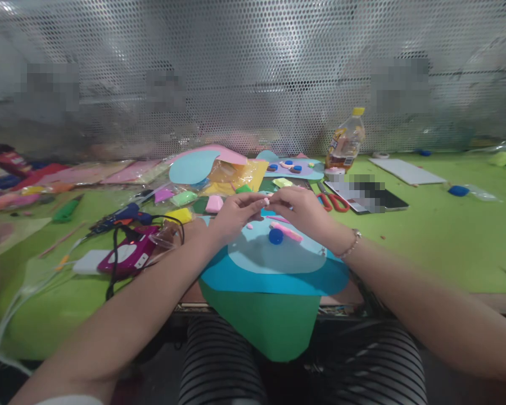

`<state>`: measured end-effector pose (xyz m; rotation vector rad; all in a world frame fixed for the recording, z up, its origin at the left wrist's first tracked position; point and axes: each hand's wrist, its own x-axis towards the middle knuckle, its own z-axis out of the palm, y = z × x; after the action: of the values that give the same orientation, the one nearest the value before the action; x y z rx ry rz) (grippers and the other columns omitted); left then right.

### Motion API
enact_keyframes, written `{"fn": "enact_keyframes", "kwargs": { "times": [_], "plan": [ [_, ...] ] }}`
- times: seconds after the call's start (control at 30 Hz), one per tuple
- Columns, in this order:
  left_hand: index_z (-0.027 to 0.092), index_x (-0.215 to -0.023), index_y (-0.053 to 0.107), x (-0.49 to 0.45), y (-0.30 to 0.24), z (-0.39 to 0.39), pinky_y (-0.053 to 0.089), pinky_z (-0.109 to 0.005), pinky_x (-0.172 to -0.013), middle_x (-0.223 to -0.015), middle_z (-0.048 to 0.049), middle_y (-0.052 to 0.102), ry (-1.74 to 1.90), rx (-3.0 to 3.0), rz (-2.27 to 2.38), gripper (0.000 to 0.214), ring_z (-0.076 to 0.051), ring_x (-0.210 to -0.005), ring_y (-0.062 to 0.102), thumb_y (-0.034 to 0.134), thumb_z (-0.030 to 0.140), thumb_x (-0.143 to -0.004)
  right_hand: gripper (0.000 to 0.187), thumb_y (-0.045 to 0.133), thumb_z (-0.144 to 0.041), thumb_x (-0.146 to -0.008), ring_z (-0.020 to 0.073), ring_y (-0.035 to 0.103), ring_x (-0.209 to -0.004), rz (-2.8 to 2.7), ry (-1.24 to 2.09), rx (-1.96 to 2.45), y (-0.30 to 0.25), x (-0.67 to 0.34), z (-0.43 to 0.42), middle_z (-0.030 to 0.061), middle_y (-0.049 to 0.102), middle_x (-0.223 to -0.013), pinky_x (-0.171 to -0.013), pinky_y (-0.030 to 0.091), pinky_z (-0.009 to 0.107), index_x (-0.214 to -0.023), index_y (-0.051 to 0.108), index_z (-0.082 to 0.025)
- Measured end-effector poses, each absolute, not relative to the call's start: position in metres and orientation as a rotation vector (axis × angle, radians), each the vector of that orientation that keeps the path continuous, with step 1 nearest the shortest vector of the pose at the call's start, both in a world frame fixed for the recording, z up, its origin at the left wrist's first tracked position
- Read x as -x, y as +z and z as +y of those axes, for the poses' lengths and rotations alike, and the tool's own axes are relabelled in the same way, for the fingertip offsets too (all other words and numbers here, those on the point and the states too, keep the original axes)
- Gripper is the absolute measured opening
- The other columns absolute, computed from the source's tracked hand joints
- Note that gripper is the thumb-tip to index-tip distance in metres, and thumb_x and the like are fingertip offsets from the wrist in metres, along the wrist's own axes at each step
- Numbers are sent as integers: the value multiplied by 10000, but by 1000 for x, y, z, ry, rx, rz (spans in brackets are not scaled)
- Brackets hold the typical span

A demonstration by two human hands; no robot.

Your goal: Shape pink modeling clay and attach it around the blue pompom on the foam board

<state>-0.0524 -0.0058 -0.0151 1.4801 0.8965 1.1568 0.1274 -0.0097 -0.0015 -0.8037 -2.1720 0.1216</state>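
Observation:
My left hand [235, 215] and my right hand [303, 211] meet above a stack of paper shapes, fingers pinched together on a small pale pink lump of clay [267, 201]. Below them lies a light blue paper shape [274, 256] on a darker blue sheet [236, 275] and a green sheet [270, 326] that hangs over the table edge. On the light blue paper sit a blue clay ball [275, 236] and a pink clay strip [287, 230]. A bracelet circles my right wrist.
A blue glue gun [120, 216] with black cord, a magenta device [129, 256] and clay packets [184, 197] lie left. Red scissors [333, 199], a phone [383, 199], a bottle [346, 143] and a finished blue paper piece [295, 167] are right. A perforated metal screen stands behind.

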Motion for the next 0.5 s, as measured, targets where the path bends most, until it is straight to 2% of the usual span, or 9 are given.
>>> {"fn": "enact_keyframes", "kwargs": {
  "times": [0.23, 0.5],
  "plan": [
    [177, -725, 660, 49, -10, -8, 490, -216, -546, -640, 36, 611, 1152, -1293, 821, 293, -52, -529, 540, 800, 353, -537, 131, 561, -245, -862, 130, 527, -693, -2204, 162, 800, 0, -127, -11, 28, 628, -738, -643, 389, 261, -782, 634, -172],
    [179, -765, 655, 51, -12, -8, 475, -220, -504, -703, 15, 643, 1171, -1354, 908, 319, -81, -554, 567, 790, 357, -538, 134, 547, -244, -868, 132, 520, -688, -2225, 138, 797, -1, -127, -10, 29, 619, -742, -646, 386, 265, -795, 635, -175]
  ]
}}
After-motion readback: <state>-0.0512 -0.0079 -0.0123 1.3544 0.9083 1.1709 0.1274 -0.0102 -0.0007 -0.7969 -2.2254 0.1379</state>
